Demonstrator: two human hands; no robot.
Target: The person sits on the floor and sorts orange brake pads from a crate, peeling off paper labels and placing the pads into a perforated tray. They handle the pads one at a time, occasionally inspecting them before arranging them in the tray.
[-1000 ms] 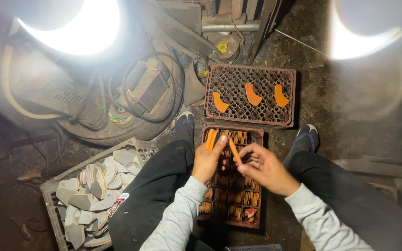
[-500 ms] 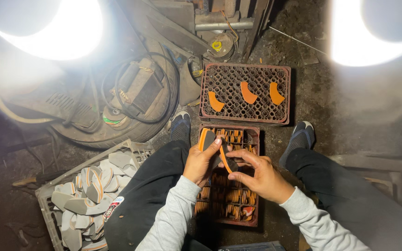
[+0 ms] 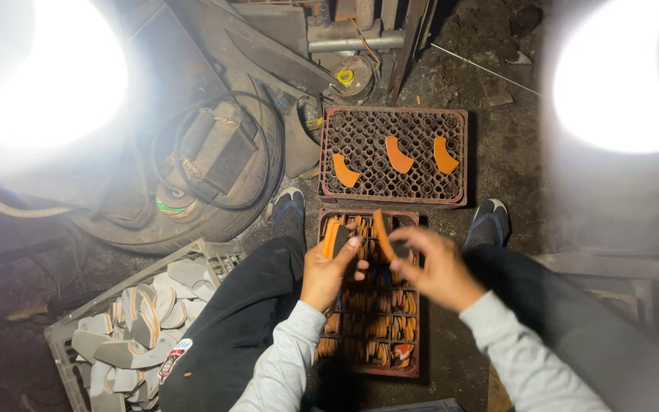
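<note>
My left hand (image 3: 329, 268) grips a small stack of curved orange pieces (image 3: 334, 237) over the near red crate (image 3: 408, 371), which is packed with several more orange pieces. My right hand (image 3: 436, 268), blurred, pinches one curved orange piece (image 3: 382, 233) upright just right of the left hand. Beyond my feet a second red crate (image 3: 393, 200) holds three loose orange curved pieces (image 3: 398, 156) on its grid floor.
A grey crate (image 3: 70, 329) of pale curved pieces stands at my left leg. A tyre (image 3: 192, 221) with a motor and cables lies at the back left. Pipes and metal parts (image 3: 352, 42) stand behind the far crate. Two bright lamps glare at the upper corners. The floor is dirt.
My right hand has moved up and left with its orange piece, closer to the left hand. The view has shifted slightly lower. The far crate still holds three pieces.
</note>
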